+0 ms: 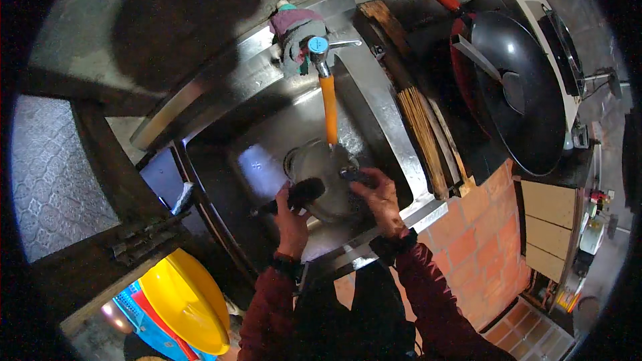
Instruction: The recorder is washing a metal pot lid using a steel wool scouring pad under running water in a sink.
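Note:
Both hands are over a stainless steel sink [396, 125]. My left hand [292, 233] grips a dark, elongated object [307, 190] with a rounded end; its kind is too dim to tell. Between the fingers of my right hand [380, 203] is a smaller dark object [359, 175], also hard to identify. The two objects are apart. Just beyond them, the orange hose [328, 105] of a metal tap [319, 52] hangs down, its end near the right-hand object. A round, pale shape [321, 208] on the sink's floor lies partly behind my left hand.
Grey and purple cloths [298, 25] drape behind the tap. Right of the sink lie a bundle of thin sticks [421, 128] and a black wok [531, 80] holding a metal turner [512, 90]. A yellow basin [185, 301] stands at lower left, near a wooden ledge [115, 291].

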Tool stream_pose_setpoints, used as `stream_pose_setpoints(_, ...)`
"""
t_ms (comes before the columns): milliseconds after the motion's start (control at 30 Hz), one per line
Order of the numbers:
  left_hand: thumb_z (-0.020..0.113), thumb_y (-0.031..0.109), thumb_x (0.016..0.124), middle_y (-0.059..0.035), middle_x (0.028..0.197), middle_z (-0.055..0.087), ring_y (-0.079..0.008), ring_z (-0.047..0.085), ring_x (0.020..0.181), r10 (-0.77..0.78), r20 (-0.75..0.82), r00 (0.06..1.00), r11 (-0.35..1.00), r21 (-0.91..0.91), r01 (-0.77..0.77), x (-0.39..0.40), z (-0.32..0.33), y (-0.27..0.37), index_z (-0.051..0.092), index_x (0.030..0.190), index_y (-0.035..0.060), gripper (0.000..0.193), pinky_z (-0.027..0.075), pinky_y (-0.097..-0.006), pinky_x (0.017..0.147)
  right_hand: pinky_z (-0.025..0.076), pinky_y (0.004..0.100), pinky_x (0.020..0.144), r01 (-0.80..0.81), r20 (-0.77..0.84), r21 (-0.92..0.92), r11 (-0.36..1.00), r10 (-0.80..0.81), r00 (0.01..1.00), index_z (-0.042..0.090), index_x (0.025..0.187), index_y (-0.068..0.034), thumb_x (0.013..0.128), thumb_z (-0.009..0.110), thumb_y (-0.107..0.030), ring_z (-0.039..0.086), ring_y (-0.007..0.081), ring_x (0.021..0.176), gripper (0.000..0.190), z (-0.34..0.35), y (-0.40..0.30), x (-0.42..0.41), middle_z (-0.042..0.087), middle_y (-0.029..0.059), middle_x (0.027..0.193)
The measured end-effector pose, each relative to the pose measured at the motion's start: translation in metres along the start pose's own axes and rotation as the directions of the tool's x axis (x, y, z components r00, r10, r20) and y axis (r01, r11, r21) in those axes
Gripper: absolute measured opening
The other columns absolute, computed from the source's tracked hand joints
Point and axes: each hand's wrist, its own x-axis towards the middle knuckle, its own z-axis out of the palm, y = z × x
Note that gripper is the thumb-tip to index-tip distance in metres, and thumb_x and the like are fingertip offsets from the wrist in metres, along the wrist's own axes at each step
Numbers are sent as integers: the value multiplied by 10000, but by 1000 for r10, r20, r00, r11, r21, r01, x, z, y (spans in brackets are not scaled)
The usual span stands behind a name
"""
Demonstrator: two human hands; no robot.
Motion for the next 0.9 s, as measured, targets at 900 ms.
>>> stream_pose_setpoints(900,686,514,750,-130,1468,314,-288,315,1347,57,587,808,969,161,-186,-38,-15,2,268,1441,52,930,254,-492,1109,520,434,686,208,18,-804,557,-327,945,582,1154,-131,834,604,-318,640,347,788,372,22,26,50,655,149,1018)
